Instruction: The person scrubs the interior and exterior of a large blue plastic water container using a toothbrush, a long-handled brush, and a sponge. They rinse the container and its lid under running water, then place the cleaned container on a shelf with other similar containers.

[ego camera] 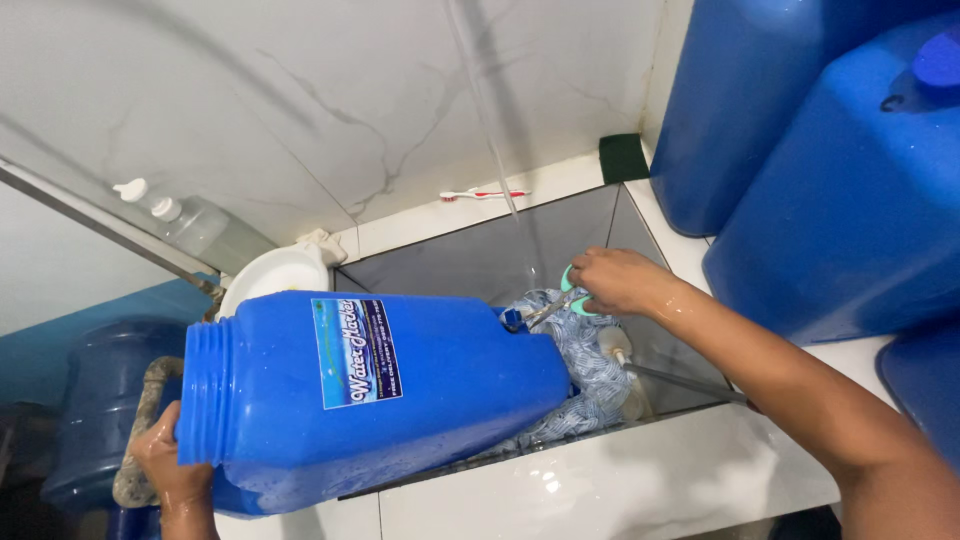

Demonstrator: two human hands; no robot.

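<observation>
A big blue plastic water container lies on its side across a dark sink, its wide threaded mouth pointing left. My left hand grips the container's lower rim near the mouth. My right hand reaches into the sink and holds scissors with light green handles at the container's small blue tap. A blue-and-white cloth lies bunched under the container's far end. A thin stream of water falls into the sink.
Large blue jugs stand on the white counter at the right. A toothbrush lies on the back ledge, beside a dark green sponge. At left are a white bowl, two clear bottles and a round blue jug. A brush with a metal rod rests in the sink.
</observation>
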